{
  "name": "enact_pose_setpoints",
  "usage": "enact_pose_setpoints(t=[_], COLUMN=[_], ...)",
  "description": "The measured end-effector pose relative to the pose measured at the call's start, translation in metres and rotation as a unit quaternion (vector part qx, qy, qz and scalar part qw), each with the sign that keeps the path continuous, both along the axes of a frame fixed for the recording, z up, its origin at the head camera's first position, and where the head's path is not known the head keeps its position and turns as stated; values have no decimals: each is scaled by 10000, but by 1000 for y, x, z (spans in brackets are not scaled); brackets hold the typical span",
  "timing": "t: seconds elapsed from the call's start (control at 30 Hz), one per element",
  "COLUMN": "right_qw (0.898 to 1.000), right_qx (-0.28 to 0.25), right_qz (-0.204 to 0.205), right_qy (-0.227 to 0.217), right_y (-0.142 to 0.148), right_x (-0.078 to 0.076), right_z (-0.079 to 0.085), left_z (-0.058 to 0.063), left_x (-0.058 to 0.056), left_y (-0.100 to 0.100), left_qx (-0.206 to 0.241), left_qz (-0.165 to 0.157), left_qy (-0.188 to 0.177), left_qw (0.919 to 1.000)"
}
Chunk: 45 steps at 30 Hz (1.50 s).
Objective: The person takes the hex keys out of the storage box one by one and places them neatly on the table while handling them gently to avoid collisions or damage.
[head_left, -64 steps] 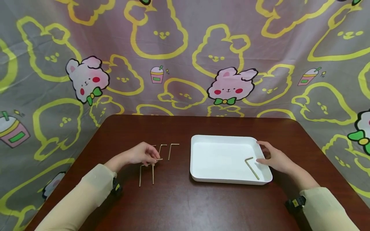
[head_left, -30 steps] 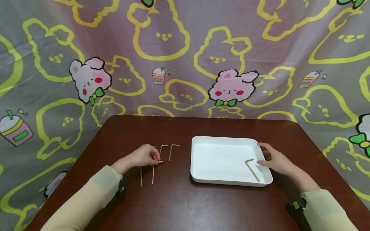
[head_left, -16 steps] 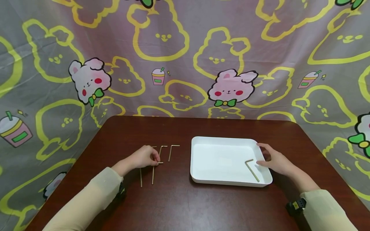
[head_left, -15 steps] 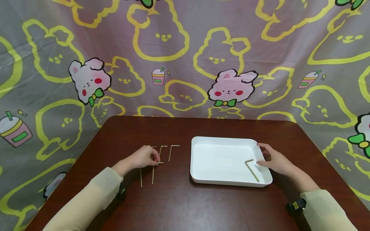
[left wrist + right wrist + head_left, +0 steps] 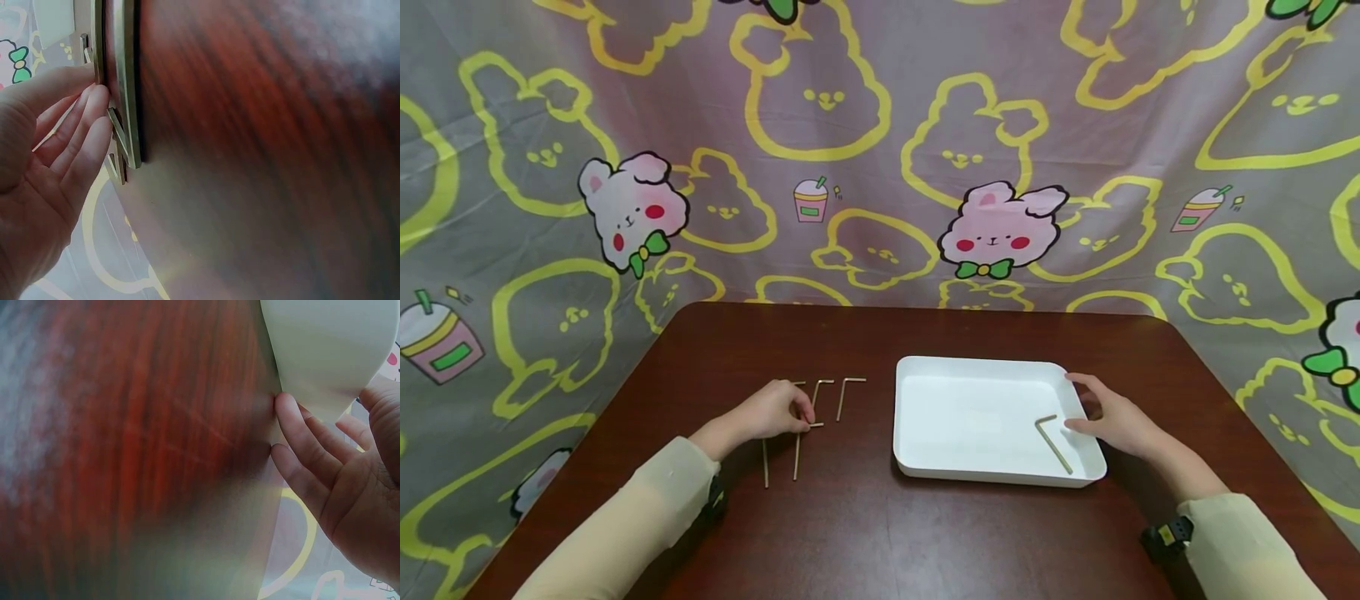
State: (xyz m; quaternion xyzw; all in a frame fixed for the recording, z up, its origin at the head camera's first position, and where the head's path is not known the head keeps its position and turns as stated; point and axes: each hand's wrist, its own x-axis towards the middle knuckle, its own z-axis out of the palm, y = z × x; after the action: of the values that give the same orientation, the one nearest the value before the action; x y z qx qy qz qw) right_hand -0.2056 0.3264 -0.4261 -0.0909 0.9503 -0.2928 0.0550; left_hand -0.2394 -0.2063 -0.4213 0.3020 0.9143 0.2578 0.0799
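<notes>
In the head view, several L-shaped brass-coloured hex keys lie on the table left of a white tray (image 5: 970, 417). My left hand (image 5: 767, 410) is over them, thumb and fingertips pinching one hex key (image 5: 797, 458) near its bend; the fingers partly cover it and its neighbours. The left wrist view has the thumb and index finger meeting at a key's end (image 5: 98, 62), with a longer key (image 5: 127, 87) beside them. My right hand (image 5: 1116, 417) holds the tray's right wall, thumb over the rim and fingers outside. Inside the tray, near that thumb, lies another hex key (image 5: 1054, 446).
Two loose hex keys lie just beyond my left hand, one of them (image 5: 842, 400) nearest the tray. Another key (image 5: 766, 467) sits partly under the hand. The dark brown wooden table (image 5: 880, 542) ends at a patterned curtain (image 5: 865, 183) along the back and sides.
Over the last two seconds my left hand has shifted slightly right among the hex keys, then stayed nearly still with its fingers on one. The right hand and tray look unmoved.
</notes>
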Motion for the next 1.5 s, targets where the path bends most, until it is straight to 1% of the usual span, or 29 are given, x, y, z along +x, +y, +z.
enact_pose_setpoints(t=[0.17, 0.37, 0.53, 0.67, 0.73, 0.8, 0.9, 1.07, 1.27, 1.4, 1.5], right_qw=[10000, 10000, 10000, 10000, 10000, 10000, 10000, 10000, 10000, 10000, 10000], right_qx=[24, 50, 76, 68, 71, 69, 66, 36, 36, 37, 10], right_qz=[-12, -29, 0, -5, -31, -54, -52, -26, -24, -7, 17], right_qy=[-43, -78, -30, -25, -25, -32, -15, 2, -13, -4, -20], right_y=[0, -1, -2, -2, -2, -2, 0, 1, 2, 2, 2], right_x=[0, 1, 2, 3, 3, 3, 2, 3, 3, 3, 2], right_z=[0, 1, 4, 5, 4, 3, 1, 0, 0, 2, 2], left_z=[0, -1, 0, 5, 8, 12, 20, 34, 52, 67, 77], left_x=[0, -1, 0, 1, 1, 1, -1, -1, -5, -9, -14], left_y=[0, 0, -1, -1, 0, 3, 9, 31, 70, 99, 120], left_qx=[-7, 35, 25, 68, 106, 183, 378, 665, 653, 639, 567], left_qz=[-11, -55, -109, -94, -88, -95, -176, -359, -680, -981, -1271], left_qy=[34, -32, -37, -78, -22, 44, 43, -154, -230, -149, 62], left_qw=[10000, 10000, 9999, 9999, 9999, 9998, 9991, 9970, 9953, 9930, 9903])
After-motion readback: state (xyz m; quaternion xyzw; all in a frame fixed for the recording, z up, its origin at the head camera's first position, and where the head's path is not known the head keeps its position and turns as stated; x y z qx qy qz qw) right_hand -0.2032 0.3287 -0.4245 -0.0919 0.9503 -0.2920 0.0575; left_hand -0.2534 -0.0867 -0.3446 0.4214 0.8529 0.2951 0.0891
